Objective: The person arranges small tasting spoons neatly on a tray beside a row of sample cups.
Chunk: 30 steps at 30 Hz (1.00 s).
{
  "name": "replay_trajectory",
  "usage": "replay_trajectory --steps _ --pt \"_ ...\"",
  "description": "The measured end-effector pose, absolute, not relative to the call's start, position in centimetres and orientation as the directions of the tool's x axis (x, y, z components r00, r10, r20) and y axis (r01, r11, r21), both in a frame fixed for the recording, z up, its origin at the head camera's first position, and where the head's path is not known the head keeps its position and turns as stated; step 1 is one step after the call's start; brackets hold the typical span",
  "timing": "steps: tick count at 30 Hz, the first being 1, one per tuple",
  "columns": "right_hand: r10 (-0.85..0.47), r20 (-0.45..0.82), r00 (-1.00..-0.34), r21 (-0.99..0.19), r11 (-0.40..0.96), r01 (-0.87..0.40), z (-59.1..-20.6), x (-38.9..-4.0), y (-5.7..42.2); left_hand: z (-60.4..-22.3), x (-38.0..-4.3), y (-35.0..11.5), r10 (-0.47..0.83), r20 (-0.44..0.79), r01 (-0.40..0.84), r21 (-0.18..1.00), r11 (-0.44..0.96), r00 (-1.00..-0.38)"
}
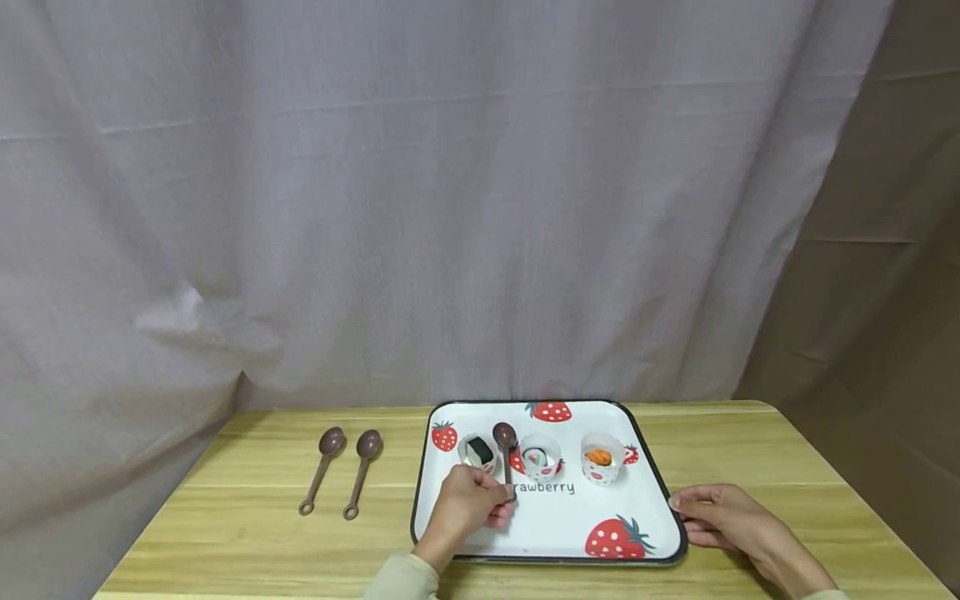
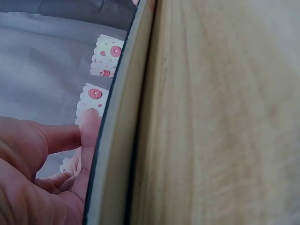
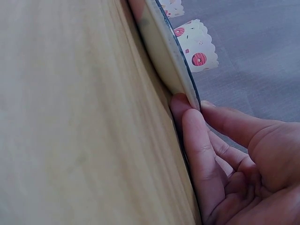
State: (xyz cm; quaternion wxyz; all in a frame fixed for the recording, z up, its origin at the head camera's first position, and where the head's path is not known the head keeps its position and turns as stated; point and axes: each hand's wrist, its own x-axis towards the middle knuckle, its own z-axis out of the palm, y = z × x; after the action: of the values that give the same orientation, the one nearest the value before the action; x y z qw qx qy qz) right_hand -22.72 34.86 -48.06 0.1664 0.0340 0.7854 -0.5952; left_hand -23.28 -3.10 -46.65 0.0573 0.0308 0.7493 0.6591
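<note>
My left hand (image 1: 467, 504) is over the left part of a white strawberry-print tray (image 1: 555, 525) and pinches the handle end of a brown spoon (image 1: 505, 435). The spoon's bowl points away, between the left paper cup (image 1: 465, 452) and the middle paper cup (image 1: 542, 473). A black-and-white sushi piece (image 1: 480, 452) sits in the left cup, a sushi roll (image 1: 535, 457) in the middle one. The right paper cup (image 1: 602, 475) holds an orange food piece (image 1: 598, 457). At the tray's right edge, my right hand (image 3: 234, 164) grips the dark rim (image 3: 193, 84) between thumb and fingers.
Two more brown spoons, one (image 1: 322, 469) beside the other (image 1: 362, 473), lie on the wooden table (image 1: 247, 500) left of the tray. A grey curtain (image 1: 480, 208) hangs behind the table's far edge.
</note>
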Motion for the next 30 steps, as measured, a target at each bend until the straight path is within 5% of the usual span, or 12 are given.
replay_trajectory --steps 7,19,30 --pt "-0.108 -0.322 -0.940 -0.918 0.278 0.283 -47.95 -22.72 34.81 -46.79 -23.17 -2.90 0.131 -0.045 -0.026 0.990 0.138 -0.990" --pt "-0.151 -0.304 -0.941 -0.929 0.265 0.258 -47.84 -22.65 35.04 -46.72 -22.97 -2.98 0.100 0.018 0.055 0.922 0.383 -0.995" --pt "-0.105 -0.329 -0.938 -0.912 0.293 0.287 -48.03 -22.87 34.80 -46.90 -23.02 -3.19 0.084 0.046 0.080 0.880 0.468 -0.995"
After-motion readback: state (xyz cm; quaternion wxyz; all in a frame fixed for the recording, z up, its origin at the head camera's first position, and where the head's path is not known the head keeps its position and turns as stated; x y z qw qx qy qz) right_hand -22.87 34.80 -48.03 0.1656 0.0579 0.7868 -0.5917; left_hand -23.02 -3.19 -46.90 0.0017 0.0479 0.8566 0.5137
